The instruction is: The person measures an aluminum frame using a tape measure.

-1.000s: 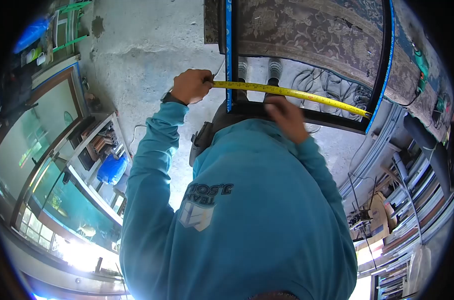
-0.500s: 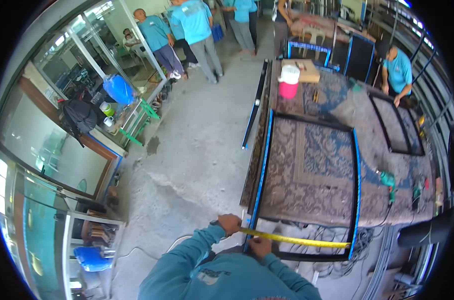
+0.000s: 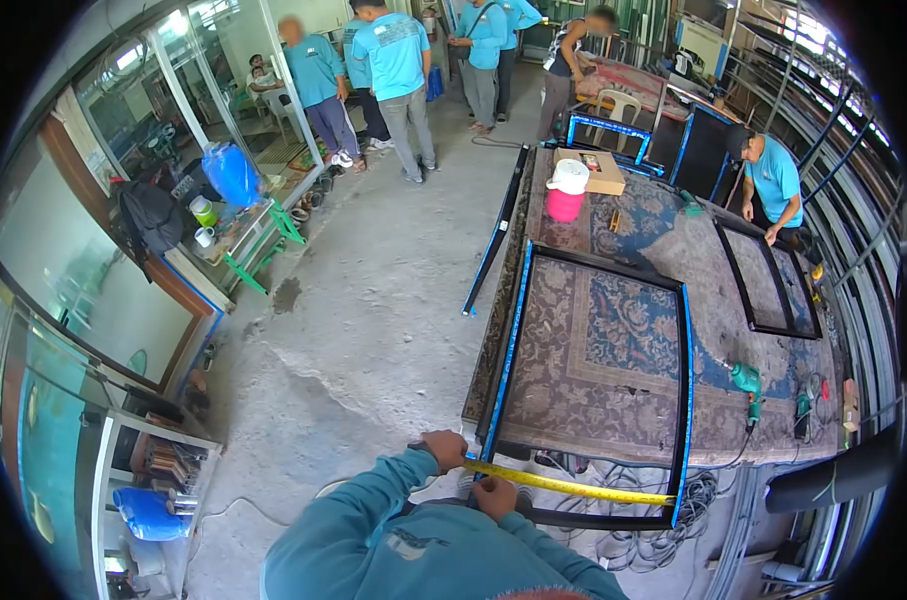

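A yellow tape measure (image 3: 574,486) is pulled out across the near end of a black frame with blue film along its sides (image 3: 686,385). Its far end meets the frame's right rail. My left hand (image 3: 444,450) is closed around the tape's left end, just outside the left rail; any case is hidden in the palm. Close below the tape, my right hand (image 3: 496,497) is curled at the frame's near left corner. What its fingers grip is hidden. Most of the frame lies flat on a carpet-covered table (image 3: 564,400), its near end overhanging the edge.
A long black bar (image 3: 499,230) lies along the table's left edge. On the table are a red-and-white jug (image 3: 567,190), a cardboard box (image 3: 602,172) and a green drill (image 3: 746,380). A co-worker (image 3: 774,180) handles another frame (image 3: 769,275). Cables (image 3: 664,540) lie on the floor.
The view has tilted up slightly, and the scene has shifted. Both hands keep their places at the tape and frame, with the tape still stretched across.
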Tool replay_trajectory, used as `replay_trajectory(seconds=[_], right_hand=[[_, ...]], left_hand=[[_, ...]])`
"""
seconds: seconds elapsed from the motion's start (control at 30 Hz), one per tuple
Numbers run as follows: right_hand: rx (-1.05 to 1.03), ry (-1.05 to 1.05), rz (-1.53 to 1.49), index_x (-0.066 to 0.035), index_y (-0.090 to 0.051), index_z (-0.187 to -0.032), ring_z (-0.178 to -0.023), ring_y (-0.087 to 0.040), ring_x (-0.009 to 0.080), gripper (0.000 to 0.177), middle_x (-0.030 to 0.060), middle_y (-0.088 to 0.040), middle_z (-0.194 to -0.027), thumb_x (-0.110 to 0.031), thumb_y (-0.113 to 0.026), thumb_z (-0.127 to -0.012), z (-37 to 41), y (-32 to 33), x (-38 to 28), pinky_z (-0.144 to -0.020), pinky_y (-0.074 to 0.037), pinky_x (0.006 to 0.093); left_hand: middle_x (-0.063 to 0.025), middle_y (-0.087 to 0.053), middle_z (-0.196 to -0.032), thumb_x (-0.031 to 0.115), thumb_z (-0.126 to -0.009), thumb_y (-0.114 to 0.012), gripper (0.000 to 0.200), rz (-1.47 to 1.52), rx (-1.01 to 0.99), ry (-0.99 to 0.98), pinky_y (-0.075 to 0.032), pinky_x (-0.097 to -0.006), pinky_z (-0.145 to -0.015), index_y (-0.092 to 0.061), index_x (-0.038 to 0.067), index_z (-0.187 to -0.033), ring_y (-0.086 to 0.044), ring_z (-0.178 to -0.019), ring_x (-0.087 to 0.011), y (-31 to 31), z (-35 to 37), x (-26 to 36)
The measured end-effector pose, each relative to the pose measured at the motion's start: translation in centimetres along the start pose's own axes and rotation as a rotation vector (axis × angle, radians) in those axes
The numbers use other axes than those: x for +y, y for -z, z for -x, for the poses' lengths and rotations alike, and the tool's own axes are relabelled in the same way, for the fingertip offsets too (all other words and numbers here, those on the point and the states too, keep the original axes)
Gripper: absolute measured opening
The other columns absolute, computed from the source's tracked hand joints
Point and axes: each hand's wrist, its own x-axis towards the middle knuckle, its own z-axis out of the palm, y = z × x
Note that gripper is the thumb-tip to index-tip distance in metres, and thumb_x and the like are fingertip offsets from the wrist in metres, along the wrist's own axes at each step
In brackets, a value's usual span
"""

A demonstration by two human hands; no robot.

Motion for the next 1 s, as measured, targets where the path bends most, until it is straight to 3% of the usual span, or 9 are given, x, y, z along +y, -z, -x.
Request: replay_trajectory(seconds=[0.2,0.33,0.47,0.6,0.7,0.8,0.9,1.0], right_hand=[[-0.041,0.049,-0.118,-0.002,-0.072,-0.088,-0.072,-0.069,0.0233,0.033,0.0127,-0.071,-0.077,-0.032,-0.074,-0.078,-1.6,-1.7,-1.7,-0.070,-0.054,0.0354],[-0.191,0.099,-0.267,0.000,-0.072,-0.091,-0.073,-0.068,0.0223,0.032,0.0133,-0.071,-0.082,-0.031,-0.073,-0.082,-0.9,-1.3,-4.9,-0.071,-0.053,0.0350],[-0.615,0.246,-0.086,0.002,-0.069,-0.099,-0.077,-0.067,0.0176,0.031,0.0115,-0.071,-0.087,-0.027,-0.069,-0.087,-1.1,-1.3,-2.6,-0.073,-0.053,0.0324],[-0.680,0.313,-0.160,0.000,-0.068,-0.104,-0.077,-0.067,0.0171,0.036,0.0108,-0.071,-0.091,-0.032,-0.067,-0.089,-1.4,1.0,-0.6,-0.073,-0.053,0.0320],[-0.455,0.133,-0.174,-0.001,-0.069,-0.102,-0.073,-0.065,0.0149,0.032,0.0098,-0.070,-0.087,-0.030,-0.069,-0.088,0.2,7.3,-6.3,-0.069,-0.052,0.0312],[-0.165,0.322,-0.099,-0.003,-0.068,-0.098,-0.063,-0.062,0.0158,0.022,0.0078,-0.068,-0.079,-0.021,-0.071,-0.085,-1.9,9.1,-6.0,-0.059,-0.050,0.0315],[-0.140,0.576,0.243,-0.011,-0.068,-0.104,-0.087,-0.063,0.0241,0.022,0.0080,-0.064,-0.102,-0.011,-0.068,-0.082,-4.4,9.3,-4.8,-0.076,-0.052,0.0365],[-0.394,0.859,0.596,-0.017,-0.067,-0.110,-0.115,-0.050,0.0266,0.033,0.0073,-0.056,-0.117,-0.013,-0.070,-0.077,-6.2,9.0,-5.3,-0.093,-0.044,0.0428]], left_hand=[[-0.0089,-0.072,-0.091,0.031,-0.072,-0.067,0.023,-0.007,0.048,-0.020,-0.054,-0.0453,-0.074,-0.074,0.019,-0.091,-0.068,-0.086,-0.0308,0.4,0.2,0.7],[-0.0087,-0.072,-0.091,0.030,-0.071,-0.067,0.024,-0.033,-0.022,-0.051,-0.054,-0.0452,-0.074,-0.074,0.019,-0.092,-0.069,-0.086,-0.0307,2.7,1.2,2.0],[-0.0081,-0.072,-0.091,0.030,-0.071,-0.067,0.025,0.001,-0.003,-0.025,-0.054,-0.0451,-0.074,-0.074,0.020,-0.092,-0.069,-0.086,-0.0304,-0.3,0.1,0.8],[-0.0076,-0.072,-0.090,0.031,-0.072,-0.067,0.024,0.014,-0.010,-0.024,-0.054,-0.0455,-0.073,-0.074,0.020,-0.093,-0.069,-0.084,-0.0306,-0.5,0.7,0.5],[-0.0076,-0.072,-0.089,0.031,-0.073,-0.066,0.024,0.015,-0.013,-0.044,-0.054,-0.0455,-0.072,-0.074,0.021,-0.093,-0.069,-0.084,-0.0304,-0.9,1.3,0.5],[-0.0077,-0.072,-0.089,0.032,-0.074,-0.066,0.024,0.012,-0.028,-0.036,-0.054,-0.0455,-0.072,-0.074,0.021,-0.093,-0.069,-0.083,-0.0303,-0.1,2.1,1.3],[-0.0076,-0.072,-0.088,0.033,-0.074,-0.066,0.024,0.023,-0.063,-0.003,-0.054,-0.0458,-0.072,-0.074,0.021,-0.093,-0.068,-0.084,-0.0303,-0.8,2.8,1.2],[-0.0072,-0.072,-0.089,0.034,-0.075,-0.066,0.023,0.020,-0.077,0.006,-0.054,-0.0463,-0.073,-0.073,0.022,-0.093,-0.068,-0.086,-0.0303,-2.0,2.7,1.0]])
